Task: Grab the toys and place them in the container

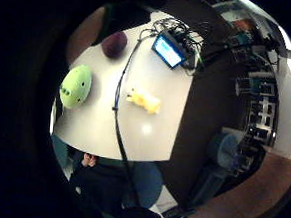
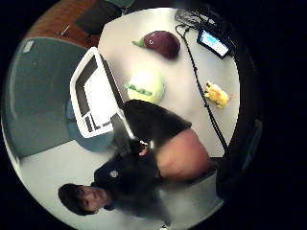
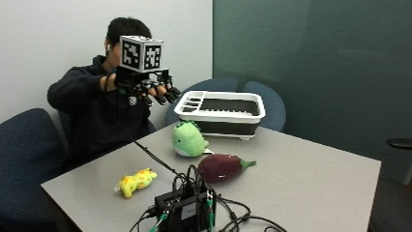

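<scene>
Currently the gloved right hand [image 3: 147, 89] hovers raised above the grey tabletop [image 3: 309, 169], fingers relaxed, holding nothing. Green dinosaur plush [image 3: 188, 139], purple eggplant plush [image 3: 222, 167] and yellow giraffe plush [image 3: 136, 181] lie on the tabletop, not yet collected; white-rimmed black container [image 3: 222, 114] waits at the far edge, probably within reach.

Grey table [image 3: 309, 179], black device [image 3: 183, 210] (cables attached), blue chairs [image 3: 25, 145]
</scene>
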Action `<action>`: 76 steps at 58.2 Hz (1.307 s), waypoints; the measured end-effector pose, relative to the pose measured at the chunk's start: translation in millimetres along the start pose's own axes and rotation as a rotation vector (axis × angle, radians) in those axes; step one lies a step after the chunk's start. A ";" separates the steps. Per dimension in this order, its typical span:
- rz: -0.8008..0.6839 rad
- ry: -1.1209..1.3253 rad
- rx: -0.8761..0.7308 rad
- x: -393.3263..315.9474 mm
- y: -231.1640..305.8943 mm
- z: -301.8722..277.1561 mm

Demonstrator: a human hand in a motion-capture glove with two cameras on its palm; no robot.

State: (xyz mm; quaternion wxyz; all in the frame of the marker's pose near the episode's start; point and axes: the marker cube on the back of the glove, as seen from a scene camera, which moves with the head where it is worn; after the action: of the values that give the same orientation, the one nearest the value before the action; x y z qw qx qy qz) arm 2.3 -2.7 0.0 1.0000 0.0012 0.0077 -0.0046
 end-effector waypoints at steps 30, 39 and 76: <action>-0.073 -0.010 0.003 -19.5 -43.2 -9.6; -0.057 -0.014 0.044 -27.6 -94.8 -24.6; 0.022 -0.024 -0.103 -68.6 -233.9 160.1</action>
State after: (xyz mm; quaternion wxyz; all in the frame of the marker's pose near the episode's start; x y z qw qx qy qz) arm -66.0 -236.3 160.5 0.9987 -0.0500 -0.0042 0.0070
